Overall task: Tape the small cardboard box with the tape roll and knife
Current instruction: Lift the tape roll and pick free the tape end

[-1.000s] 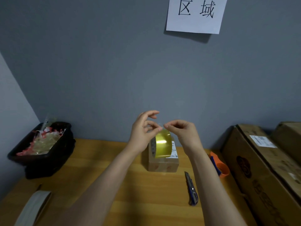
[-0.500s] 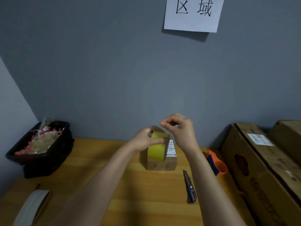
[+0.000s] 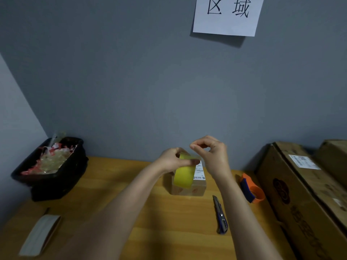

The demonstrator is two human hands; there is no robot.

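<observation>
My left hand (image 3: pixel 173 160) grips a yellow tape roll (image 3: pixel 184 175), held upright just above the small cardboard box (image 3: pixel 189 188) with a white label on top. My right hand (image 3: pixel 212 152) is beside the roll's top, thumb and forefinger pinched together, seemingly on the clear tape end, which is hard to make out. A blue utility knife (image 3: pixel 220 215) lies on the wooden table (image 3: pixel 116 194), right of the box and under my right forearm.
A black bin (image 3: pixel 50 177) full of tape scraps sits at the back left. A paper strip (image 3: pixel 39 235) lies at the front left. An orange tape dispenser (image 3: pixel 252 191) and large cardboard boxes (image 3: pixel 308 196) stand on the right. A paper sign (image 3: pixel 227 15) hangs on the wall.
Both hands dropped with the tape roll from above the box to just over its top. My right hand's pinch has moved slightly up and right from the roll.
</observation>
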